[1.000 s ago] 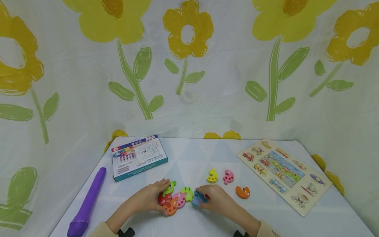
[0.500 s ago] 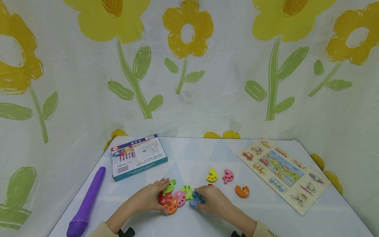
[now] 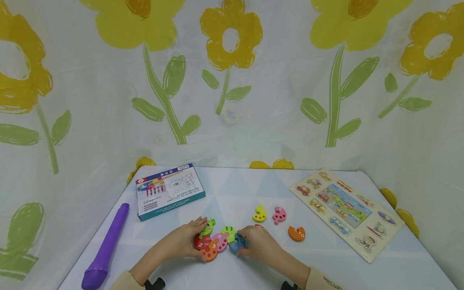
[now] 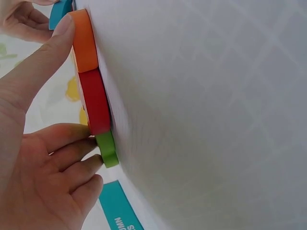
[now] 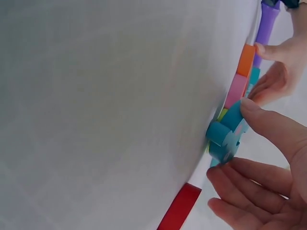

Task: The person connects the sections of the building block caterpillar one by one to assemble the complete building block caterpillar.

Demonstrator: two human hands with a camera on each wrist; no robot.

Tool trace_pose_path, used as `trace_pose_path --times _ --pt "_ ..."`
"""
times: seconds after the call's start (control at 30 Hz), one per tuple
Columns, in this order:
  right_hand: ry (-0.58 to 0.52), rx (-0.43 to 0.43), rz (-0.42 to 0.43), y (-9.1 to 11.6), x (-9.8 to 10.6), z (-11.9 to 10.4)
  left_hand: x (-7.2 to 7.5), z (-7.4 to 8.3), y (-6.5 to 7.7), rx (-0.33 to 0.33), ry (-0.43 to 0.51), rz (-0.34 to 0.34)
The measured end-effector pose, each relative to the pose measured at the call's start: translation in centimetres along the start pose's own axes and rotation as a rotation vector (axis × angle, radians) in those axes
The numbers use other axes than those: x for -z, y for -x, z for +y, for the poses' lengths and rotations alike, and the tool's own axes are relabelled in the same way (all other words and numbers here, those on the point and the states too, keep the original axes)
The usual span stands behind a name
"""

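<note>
My left hand steadies a row of joined number puzzle pieces in the head view, thumb against the orange piece and fingers at the green head piece. Between these sits the red piece, marked 2. A pink piece and a light green piece continue the row to the right. With thumb and fingers my right hand pinches a blue puzzle piece at the row's right end. The right wrist view shows this blue piece tilted; whether it is interlocked I cannot tell.
Loose yellow, pink and orange pieces lie to the right. A red piece is mostly hidden behind my right hand in the head view. A box, purple microphone-shaped toy and vehicle puzzle board lie around.
My right hand has moved slightly left with the blue piece, bringing it up against the light green piece. The left hand has stayed in place on the row.
</note>
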State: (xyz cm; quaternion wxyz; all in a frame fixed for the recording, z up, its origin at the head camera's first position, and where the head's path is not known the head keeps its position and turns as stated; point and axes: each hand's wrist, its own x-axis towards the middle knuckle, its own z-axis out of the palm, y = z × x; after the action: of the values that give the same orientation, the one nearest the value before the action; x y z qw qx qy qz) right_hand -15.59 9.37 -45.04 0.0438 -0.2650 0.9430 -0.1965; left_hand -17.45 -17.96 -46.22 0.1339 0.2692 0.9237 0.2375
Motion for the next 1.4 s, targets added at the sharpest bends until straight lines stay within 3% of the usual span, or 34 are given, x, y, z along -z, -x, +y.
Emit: trace_pose_path --times 0.87,1.4 --pt "0.046 0.002 0.018 0.12 -0.15 0.00 0.22 0.26 0.06 -0.003 0.007 -0.009" --pt "0.009 0.034 0.020 -0.29 -0.52 0.57 0.29 0.12 -0.01 0.005 0.006 -0.012"
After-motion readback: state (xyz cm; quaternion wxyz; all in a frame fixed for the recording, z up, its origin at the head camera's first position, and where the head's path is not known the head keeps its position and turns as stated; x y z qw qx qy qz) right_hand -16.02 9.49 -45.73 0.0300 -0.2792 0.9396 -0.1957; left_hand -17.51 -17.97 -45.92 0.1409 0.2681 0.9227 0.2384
